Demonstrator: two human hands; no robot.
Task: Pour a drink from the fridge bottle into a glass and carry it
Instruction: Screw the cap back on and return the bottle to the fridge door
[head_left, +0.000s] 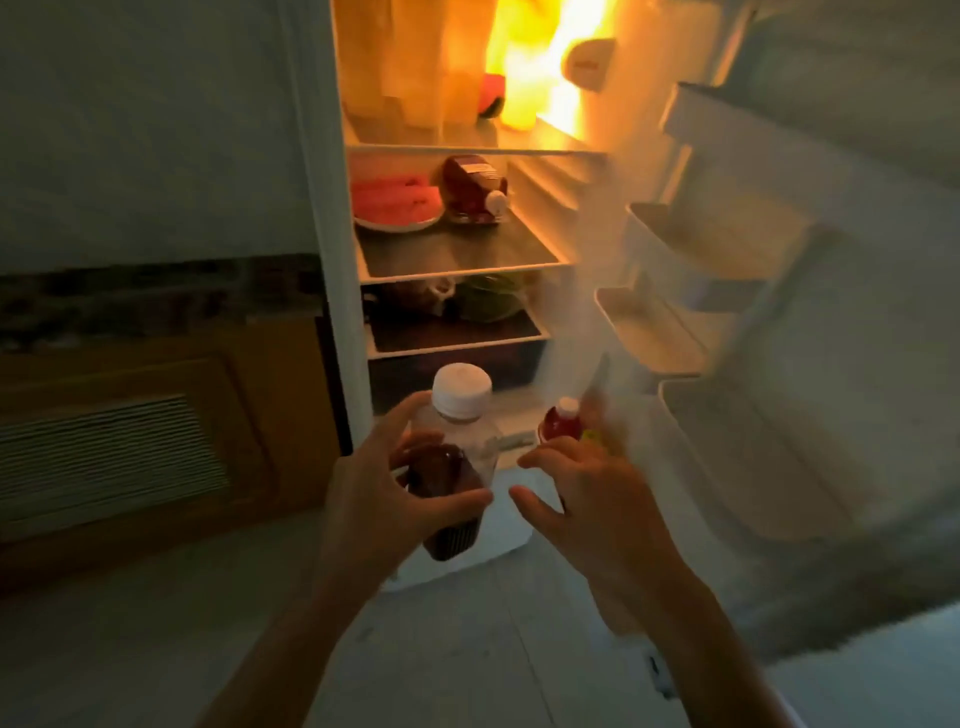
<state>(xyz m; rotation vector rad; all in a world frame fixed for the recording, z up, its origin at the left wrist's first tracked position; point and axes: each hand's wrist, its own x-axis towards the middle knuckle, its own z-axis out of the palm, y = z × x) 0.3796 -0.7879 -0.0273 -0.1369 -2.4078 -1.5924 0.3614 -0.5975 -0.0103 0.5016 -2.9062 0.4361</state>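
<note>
A clear plastic bottle (457, 457) with a white cap, about half full of dark red drink, is held upright in front of the open fridge. My left hand (384, 493) grips it around the middle. To the bottle's right, my right hand (587, 499) hovers with fingers spread, apart from the bottle and holding nothing. No glass is in view.
The fridge door (779, 338) stands open to the right with bare door racks. A second red bottle (563, 423) sits low by the door, and another (475, 189) lies on a shelf beside a plate of watermelon slices (397, 202). A wooden cabinet (156, 426) stands at left.
</note>
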